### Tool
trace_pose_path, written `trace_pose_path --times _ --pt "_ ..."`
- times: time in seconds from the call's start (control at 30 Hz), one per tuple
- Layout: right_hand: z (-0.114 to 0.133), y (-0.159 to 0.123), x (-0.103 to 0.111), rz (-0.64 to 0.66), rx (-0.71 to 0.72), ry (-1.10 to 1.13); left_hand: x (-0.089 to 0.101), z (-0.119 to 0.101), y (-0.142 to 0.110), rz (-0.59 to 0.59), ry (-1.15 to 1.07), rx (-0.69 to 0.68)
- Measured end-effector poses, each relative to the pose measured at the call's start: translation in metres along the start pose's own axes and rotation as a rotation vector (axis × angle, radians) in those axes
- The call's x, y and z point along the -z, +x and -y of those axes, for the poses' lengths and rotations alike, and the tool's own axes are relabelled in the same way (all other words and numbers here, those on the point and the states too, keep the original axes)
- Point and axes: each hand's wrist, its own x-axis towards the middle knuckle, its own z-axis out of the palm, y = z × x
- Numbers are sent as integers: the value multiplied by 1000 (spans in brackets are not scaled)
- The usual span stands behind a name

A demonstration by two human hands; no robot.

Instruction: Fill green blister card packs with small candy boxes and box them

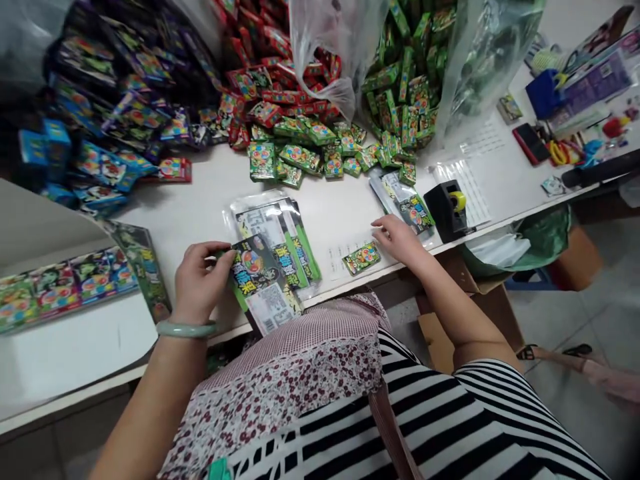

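My left hand (203, 277), with a pale green bangle at the wrist, pinches the upper left corner of a flat black-and-green printed packet (263, 283). That packet tilts over the table's front edge. Behind it and to its right lies a stack of similar flat packets (303, 247) in clear plastic. My right hand (400, 239) hovers low over the table with loosely bent fingers and nothing visible in them. Just beyond it is another pile of flat packets (413, 207). A small green candy box (361, 259) rests on a printed label sheet (337, 257) to its left.
Loose small boxes, purple and blue (115, 160), red (270, 100) and green (300, 157), heap along the back among plastic bags (330, 47). A black tape dispenser (445, 210) stands at right. An open display box (75, 287) sits at left. Another person's foot (530, 352) shows on the floor.
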Motion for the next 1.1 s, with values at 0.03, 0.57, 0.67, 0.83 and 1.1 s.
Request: trace_pose_path --times 0.03,0.57,0.67,0.83,1.1 --pt "1 1 -3 17 13 -44 3 -2 1 0 44 -55" --pt "4 11 -9 32 30 -83 -120 -145 -30 788 492 -823" --pt "5 17 -11 30 25 -67 -142 -151 -39 819 620 -793" --pt "-2 36 1 -158 -7 80 -137 -142 -38 903 433 -741" --pt "-3 41 32 -205 55 563 -107 -124 17 138 -277 -342"
